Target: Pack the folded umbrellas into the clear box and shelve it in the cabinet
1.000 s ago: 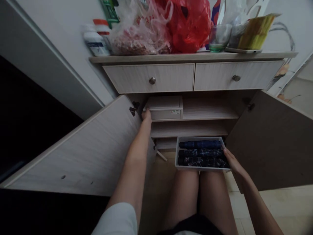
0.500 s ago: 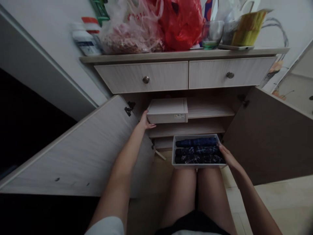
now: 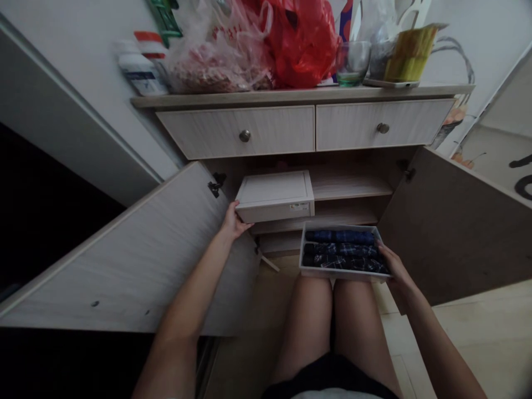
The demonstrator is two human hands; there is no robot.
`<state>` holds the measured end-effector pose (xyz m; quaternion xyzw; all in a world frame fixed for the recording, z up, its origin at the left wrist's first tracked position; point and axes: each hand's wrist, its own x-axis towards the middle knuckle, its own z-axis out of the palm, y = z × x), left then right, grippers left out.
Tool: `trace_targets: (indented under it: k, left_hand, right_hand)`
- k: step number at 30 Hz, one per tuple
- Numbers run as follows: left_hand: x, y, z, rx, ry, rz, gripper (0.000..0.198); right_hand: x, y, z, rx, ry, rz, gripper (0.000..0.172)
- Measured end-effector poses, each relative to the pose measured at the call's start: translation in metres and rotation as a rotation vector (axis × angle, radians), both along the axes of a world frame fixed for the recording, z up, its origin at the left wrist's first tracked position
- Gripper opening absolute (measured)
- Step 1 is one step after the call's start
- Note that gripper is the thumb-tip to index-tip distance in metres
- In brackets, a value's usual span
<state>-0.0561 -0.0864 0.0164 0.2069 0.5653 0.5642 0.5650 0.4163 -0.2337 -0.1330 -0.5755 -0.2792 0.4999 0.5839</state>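
My left hand (image 3: 235, 223) grips the front left corner of a white lidded box (image 3: 274, 191), thumb and fingers around its edge. The box juts out over the front of the upper cabinet shelf (image 3: 351, 185) and tilts slightly. A sticker marks its front right side. My right hand (image 3: 394, 266) is closed on the right end of a shallow white tray (image 3: 344, 272), held just above my knees. Inside the tray lie three folded umbrellas side by side, a blue one (image 3: 341, 236) and darker plaid ones (image 3: 344, 261). My right fingers under the tray are hidden.
Both cabinet doors stand open, the left door (image 3: 137, 260) and the right door (image 3: 453, 227). Two knobbed drawers (image 3: 236, 133) are above. Plastic bags (image 3: 301, 47), bottles (image 3: 139, 69), a glass (image 3: 352, 64) and a yellow container (image 3: 409, 55) stand on the top.
My left hand has drawn the white box outward and a little left, off the shelf's front. The tray in my right hand has shifted slightly right and tilted.
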Motion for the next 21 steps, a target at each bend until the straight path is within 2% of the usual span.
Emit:
trace_targets:
  k: [4,9,14,21]
  left_hand:
    - [-0.019,-0.03,-0.002,0.034,-0.017,0.011,0.039]
    - [-0.028,-0.057,-0.002,0.031,0.019,0.02,0.041]
    - [-0.022,-0.073,-0.006,0.027,0.031,-0.012,0.04]
    - [-0.015,-0.083,-0.006,0.041,0.021,-0.05,0.041]
  right_hand:
    - [0.032,-0.005,0.012,-0.004,0.019,-0.07,0.03]
    - [0.06,0.011,0.046,0.058,-0.03,-0.141,0.028]
    - [0.058,0.039,0.079,0.109,-0.088,-0.193,0.021]
    - [0.049,0.062,0.092,0.13,-0.097,-0.175,0.022]
